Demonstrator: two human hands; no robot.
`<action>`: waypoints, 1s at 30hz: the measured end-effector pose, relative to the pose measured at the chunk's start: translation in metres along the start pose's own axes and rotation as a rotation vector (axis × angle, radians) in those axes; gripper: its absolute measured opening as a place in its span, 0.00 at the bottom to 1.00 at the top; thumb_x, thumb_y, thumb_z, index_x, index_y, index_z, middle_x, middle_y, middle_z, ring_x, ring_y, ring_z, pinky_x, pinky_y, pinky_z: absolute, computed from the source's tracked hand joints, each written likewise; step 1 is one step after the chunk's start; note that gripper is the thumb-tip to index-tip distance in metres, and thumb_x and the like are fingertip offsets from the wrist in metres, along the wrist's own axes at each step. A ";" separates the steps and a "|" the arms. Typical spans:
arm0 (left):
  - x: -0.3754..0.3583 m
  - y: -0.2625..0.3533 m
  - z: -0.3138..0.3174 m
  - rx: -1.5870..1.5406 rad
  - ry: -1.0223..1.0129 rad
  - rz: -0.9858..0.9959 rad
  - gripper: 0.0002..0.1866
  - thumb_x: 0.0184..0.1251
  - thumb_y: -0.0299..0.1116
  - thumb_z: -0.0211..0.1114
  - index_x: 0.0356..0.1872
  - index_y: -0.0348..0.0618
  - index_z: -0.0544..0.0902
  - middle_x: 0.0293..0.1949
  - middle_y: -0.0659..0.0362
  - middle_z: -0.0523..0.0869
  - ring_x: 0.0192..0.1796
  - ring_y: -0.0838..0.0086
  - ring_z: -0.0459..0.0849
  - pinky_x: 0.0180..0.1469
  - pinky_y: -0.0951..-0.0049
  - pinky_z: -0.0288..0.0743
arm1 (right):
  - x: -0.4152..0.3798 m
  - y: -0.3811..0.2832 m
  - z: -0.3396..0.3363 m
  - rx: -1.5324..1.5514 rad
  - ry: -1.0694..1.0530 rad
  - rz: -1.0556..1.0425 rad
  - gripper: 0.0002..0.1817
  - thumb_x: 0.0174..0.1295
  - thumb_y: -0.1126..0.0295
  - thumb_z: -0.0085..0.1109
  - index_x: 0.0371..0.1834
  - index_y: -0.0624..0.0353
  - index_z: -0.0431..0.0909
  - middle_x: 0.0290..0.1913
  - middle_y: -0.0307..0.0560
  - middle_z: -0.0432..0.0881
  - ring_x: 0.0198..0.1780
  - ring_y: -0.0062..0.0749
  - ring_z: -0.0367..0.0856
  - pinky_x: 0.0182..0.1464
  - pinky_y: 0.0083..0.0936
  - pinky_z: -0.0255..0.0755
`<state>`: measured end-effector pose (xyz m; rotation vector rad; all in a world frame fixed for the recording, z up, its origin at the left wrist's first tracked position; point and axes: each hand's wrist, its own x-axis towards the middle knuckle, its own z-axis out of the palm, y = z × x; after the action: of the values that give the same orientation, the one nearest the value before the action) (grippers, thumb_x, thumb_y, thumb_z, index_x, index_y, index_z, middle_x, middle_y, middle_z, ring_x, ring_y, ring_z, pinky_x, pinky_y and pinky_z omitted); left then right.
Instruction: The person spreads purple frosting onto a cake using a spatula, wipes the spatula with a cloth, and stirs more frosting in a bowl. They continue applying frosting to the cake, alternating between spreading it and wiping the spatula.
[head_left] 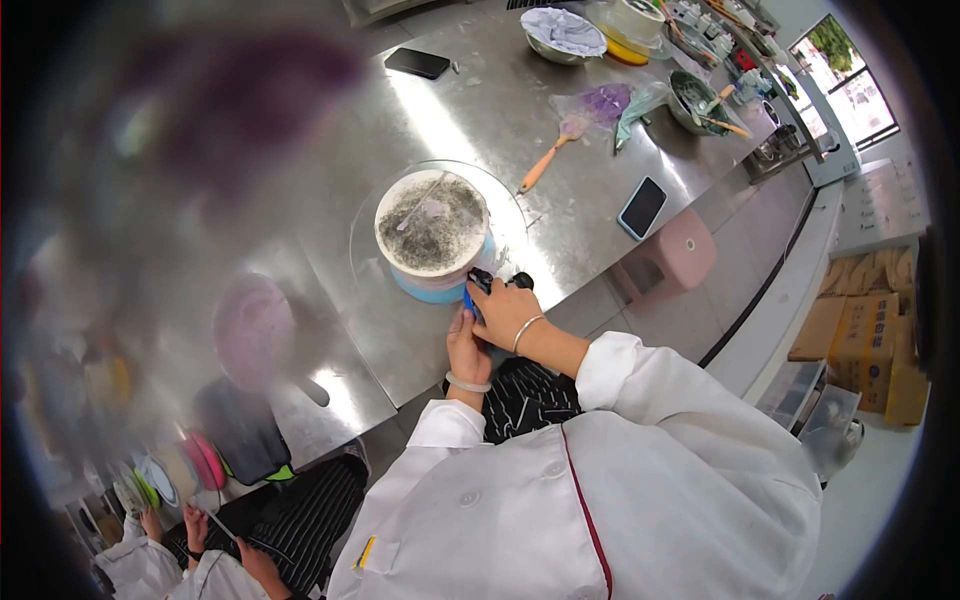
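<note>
A round cake [430, 222] with a grey-speckled top and a blue lower side stands on a clear round turntable plate [508, 205] on the steel table. At its near edge, my right hand [503, 308], with a thin bracelet, is wrapped round a black and blue tool [484, 279]. My left hand [466, 350], with a pale bangle, is closed just below, touching the tool's blue part. The palms and the tool's lower part are hidden.
Phones [642, 208] [417, 63], an orange-handled spatula [548, 165], piping bags [603, 103] and bowls [562, 36] lie on the table [330, 215]. A pink stool [668, 262] stands beside it. A co-worker's hands [196, 527] are at lower left. Blur covers the upper left.
</note>
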<state>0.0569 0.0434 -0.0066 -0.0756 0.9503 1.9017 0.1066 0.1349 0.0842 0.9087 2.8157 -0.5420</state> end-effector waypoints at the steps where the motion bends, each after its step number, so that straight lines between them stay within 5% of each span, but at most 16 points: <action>1: 0.001 0.000 0.002 -0.033 -0.010 -0.076 0.19 0.65 0.39 0.50 0.52 0.39 0.68 0.47 0.59 0.76 0.47 0.74 0.75 0.51 0.73 0.67 | 0.001 0.002 -0.001 0.008 -0.005 -0.010 0.31 0.44 0.58 0.58 0.53 0.59 0.65 0.34 0.60 0.74 0.31 0.48 0.78 0.31 0.36 0.73; 8: -0.001 0.016 -0.008 -0.082 -0.012 -0.072 0.22 0.65 0.38 0.50 0.54 0.32 0.65 0.48 0.52 0.75 0.52 0.67 0.74 0.50 0.72 0.68 | 0.002 0.019 -0.006 -0.038 0.027 -0.024 0.29 0.44 0.58 0.57 0.53 0.54 0.67 0.33 0.57 0.74 0.30 0.45 0.78 0.29 0.35 0.72; 14: -0.001 0.036 -0.022 0.088 0.259 -0.019 0.22 0.64 0.41 0.51 0.53 0.36 0.66 0.50 0.52 0.74 0.53 0.68 0.72 0.52 0.70 0.66 | 0.002 0.012 -0.004 -0.020 -0.011 -0.003 0.30 0.43 0.59 0.59 0.51 0.59 0.66 0.34 0.58 0.74 0.32 0.46 0.78 0.31 0.34 0.72; 17: -0.001 0.025 -0.011 -0.080 0.399 0.162 0.22 0.64 0.40 0.53 0.51 0.32 0.68 0.49 0.53 0.75 0.51 0.69 0.73 0.50 0.72 0.66 | 0.001 0.001 0.003 0.002 -0.006 -0.005 0.30 0.43 0.60 0.59 0.49 0.64 0.66 0.33 0.59 0.74 0.32 0.47 0.78 0.32 0.34 0.73; 19: -0.004 0.010 0.005 -0.017 -0.013 0.061 0.21 0.64 0.39 0.52 0.53 0.34 0.68 0.50 0.56 0.74 0.50 0.73 0.72 0.51 0.73 0.65 | 0.002 -0.003 0.011 0.009 0.045 0.013 0.31 0.43 0.58 0.57 0.52 0.61 0.65 0.32 0.59 0.74 0.30 0.48 0.77 0.30 0.35 0.72; 20: 0.000 0.003 -0.004 -0.008 0.064 -0.054 0.21 0.64 0.36 0.51 0.54 0.35 0.67 0.51 0.57 0.73 0.51 0.73 0.72 0.53 0.75 0.64 | 0.002 -0.003 0.011 0.013 0.045 0.012 0.31 0.43 0.58 0.57 0.52 0.61 0.65 0.32 0.59 0.74 0.30 0.48 0.77 0.30 0.35 0.72; 30: 0.002 0.030 -0.025 0.015 0.012 -0.047 0.20 0.64 0.36 0.51 0.52 0.33 0.68 0.50 0.51 0.75 0.52 0.66 0.74 0.51 0.70 0.68 | 0.005 0.019 -0.002 -0.048 0.046 0.012 0.28 0.42 0.59 0.62 0.44 0.66 0.67 0.32 0.56 0.74 0.32 0.45 0.78 0.30 0.32 0.73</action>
<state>0.0246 0.0221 -0.0073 -0.1000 0.9633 1.8528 0.1141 0.1527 0.0795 0.9402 2.8483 -0.4563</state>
